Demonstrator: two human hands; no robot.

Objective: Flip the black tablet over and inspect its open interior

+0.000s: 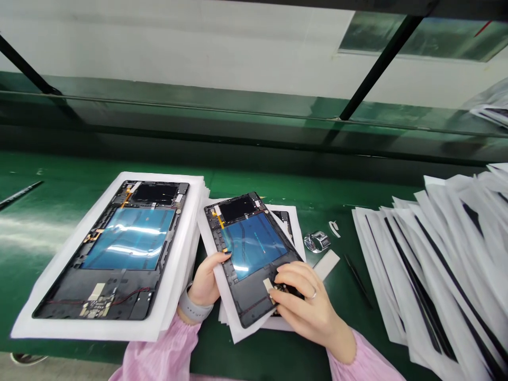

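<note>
open tablet shell (254,254), tilted, blue-filmed

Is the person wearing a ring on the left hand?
No, the ring sits on a finger of the right hand, while the left hand shows bare fingers.

Pink sleeves (166,354), grey wristband (192,308), 1 ring (313,293).
</note>
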